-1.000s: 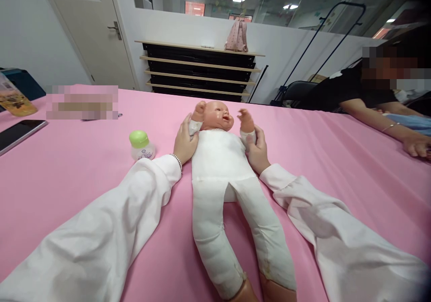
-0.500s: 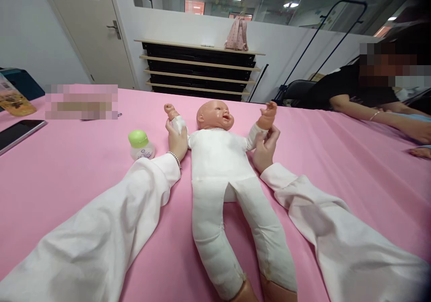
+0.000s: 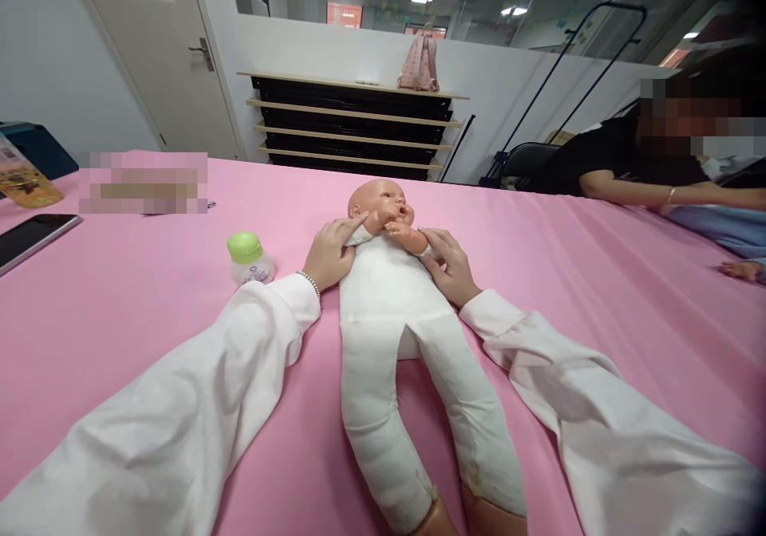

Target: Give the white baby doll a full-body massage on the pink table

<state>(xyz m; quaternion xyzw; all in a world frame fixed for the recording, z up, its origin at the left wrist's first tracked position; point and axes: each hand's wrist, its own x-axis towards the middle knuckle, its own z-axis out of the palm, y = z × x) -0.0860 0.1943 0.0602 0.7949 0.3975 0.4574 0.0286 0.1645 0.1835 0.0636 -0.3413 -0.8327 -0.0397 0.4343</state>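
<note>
Doll (image 3: 395, 301), white cloth-bodied, face up on pink-covered bench (image 3: 293, 448).
Green-lidded jar (image 3: 250, 258) beside left sleeve (image 3: 266, 317); left hand (image 3: 331, 253) and right hand (image 3: 453, 266) each pinching a doll arm (image 3: 360, 235), both bent inward; pink backpack (image 3: 420, 63) atop shelf unit (image 3: 353, 112).

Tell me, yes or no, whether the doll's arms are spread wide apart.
No, the left hand and right hand hold the doll's arms close together over its upper chest.

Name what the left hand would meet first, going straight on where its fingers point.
The doll's arm that the left hand is touching; beyond that, probably the doll's head, though depth is unclear.
</note>
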